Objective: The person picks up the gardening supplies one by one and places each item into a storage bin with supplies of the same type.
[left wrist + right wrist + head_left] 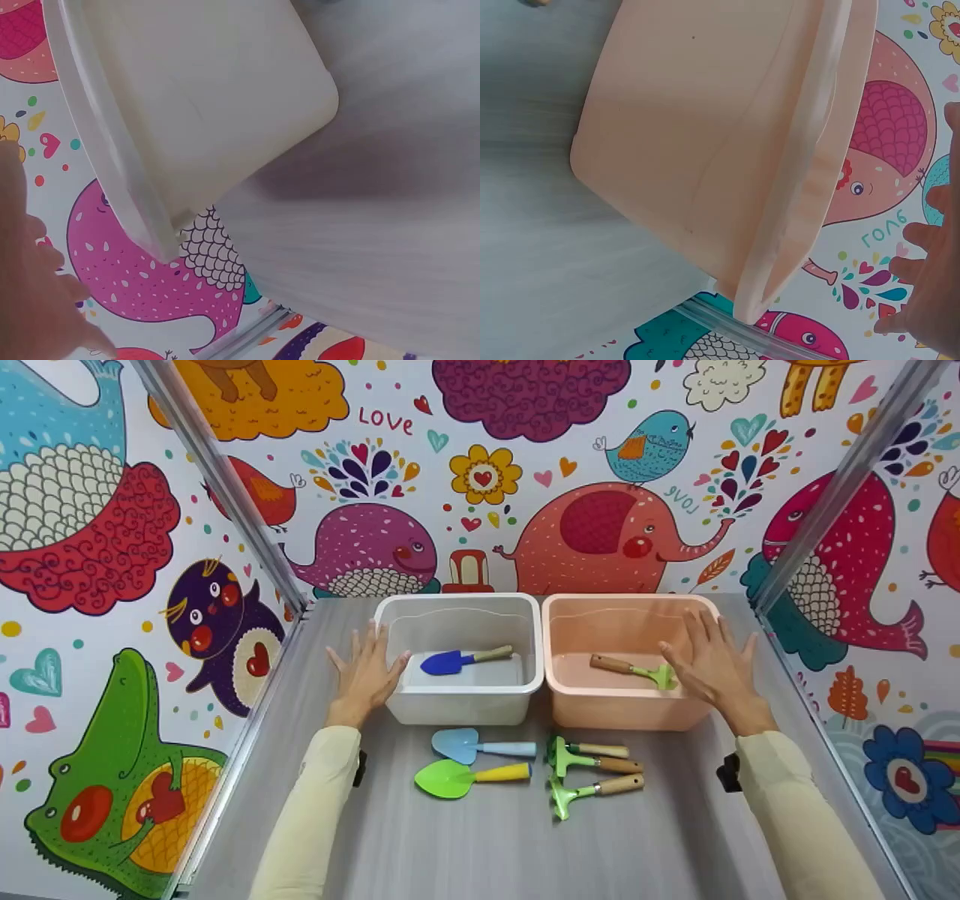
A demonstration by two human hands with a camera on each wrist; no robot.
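Note:
My left hand is spread with straight fingers at the left side of the white bin, holding nothing. Over the right end of the peach bin, my right hand spreads its fingers too and grips nothing. Inside the white bin lies a blue trowel with a wooden handle. A small green rake with a wooden handle lies in the peach bin. Both wrist views show the spread fingers beyond the bin rims.
In front of the white bin lie a light blue trowel and a green trowel with a yellow handle. Several green hand rakes with wooden handles lie before the peach bin. Cartoon-printed walls with metal corner posts enclose the table.

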